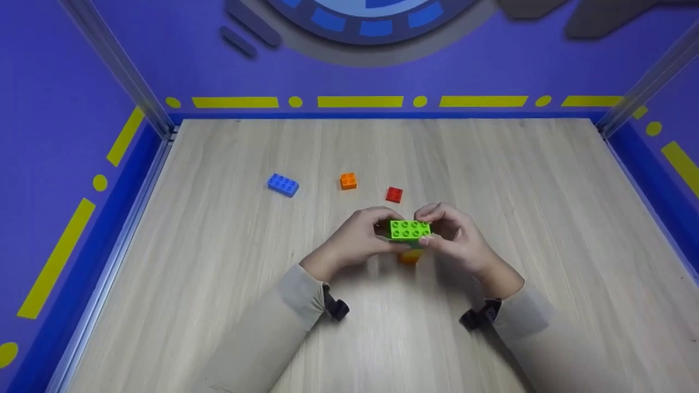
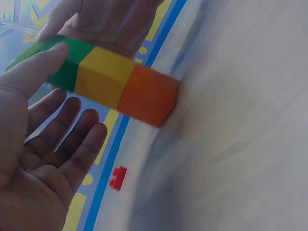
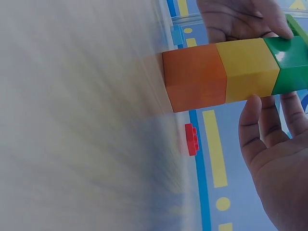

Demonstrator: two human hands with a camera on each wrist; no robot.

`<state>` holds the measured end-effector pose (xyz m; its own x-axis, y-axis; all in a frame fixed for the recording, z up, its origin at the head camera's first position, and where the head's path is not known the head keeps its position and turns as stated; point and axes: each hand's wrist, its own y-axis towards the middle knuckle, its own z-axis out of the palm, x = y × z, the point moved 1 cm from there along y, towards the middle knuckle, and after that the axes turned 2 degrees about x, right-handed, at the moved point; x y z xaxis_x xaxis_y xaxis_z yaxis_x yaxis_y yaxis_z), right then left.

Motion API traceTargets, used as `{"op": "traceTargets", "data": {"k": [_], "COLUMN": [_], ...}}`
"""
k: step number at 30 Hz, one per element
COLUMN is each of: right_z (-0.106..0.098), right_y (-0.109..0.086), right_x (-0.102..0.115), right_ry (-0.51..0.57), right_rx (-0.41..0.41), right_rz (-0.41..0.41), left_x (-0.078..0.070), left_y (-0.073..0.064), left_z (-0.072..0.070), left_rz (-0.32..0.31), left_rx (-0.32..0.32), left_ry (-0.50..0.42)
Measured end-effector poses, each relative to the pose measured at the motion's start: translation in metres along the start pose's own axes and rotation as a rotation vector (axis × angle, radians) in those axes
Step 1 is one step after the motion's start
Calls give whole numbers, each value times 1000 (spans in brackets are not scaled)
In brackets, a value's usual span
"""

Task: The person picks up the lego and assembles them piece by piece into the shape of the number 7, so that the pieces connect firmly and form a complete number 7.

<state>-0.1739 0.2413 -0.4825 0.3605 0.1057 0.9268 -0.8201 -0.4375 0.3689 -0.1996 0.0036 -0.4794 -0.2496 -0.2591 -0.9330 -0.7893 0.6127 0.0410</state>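
A stack of toy building bricks stands upright between both hands. At its base is an orange brick, with a yellow brick over it and a dark green brick higher up. A long light green brick, studs facing up, tops the stack. My left hand holds the upper stack from the left, its thumb against the dark green brick and its lower fingers spread beside the stack. From the right, my right hand pinches the light green brick's right end between thumb and forefinger.
Beyond the hands lie a red brick, a small orange brick and, farther left, a blue brick. Blue-purple panels border the wooden table at the back and sides.
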Motion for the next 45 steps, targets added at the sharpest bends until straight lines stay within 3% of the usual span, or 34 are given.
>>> {"op": "traceTargets", "data": {"k": [5, 8, 14, 25, 38, 45], "right_z": [2, 1, 0, 0, -1, -2], "right_y": [1, 1, 0, 1, -2, -1], "right_x": [0, 0, 0, -2, -3, -2], "right_ry": [6, 1, -9, 7, 47, 25], "right_rx": [-6, -8, 10, -1, 29, 28], "right_rz": [8, 18, 6, -6, -59, -36], "left_x": [7, 10, 19, 31, 35, 31], "left_y": [3, 9, 24, 54, 72, 80], "left_z": [-12, -17, -21, -25, -19, -14], "left_rz": [-47, -79, -142, -178, -246, -309], "left_rx": [0, -28, -103, -211, -195, -161], "left_ry": [70, 115, 103, 198, 246, 361]}}
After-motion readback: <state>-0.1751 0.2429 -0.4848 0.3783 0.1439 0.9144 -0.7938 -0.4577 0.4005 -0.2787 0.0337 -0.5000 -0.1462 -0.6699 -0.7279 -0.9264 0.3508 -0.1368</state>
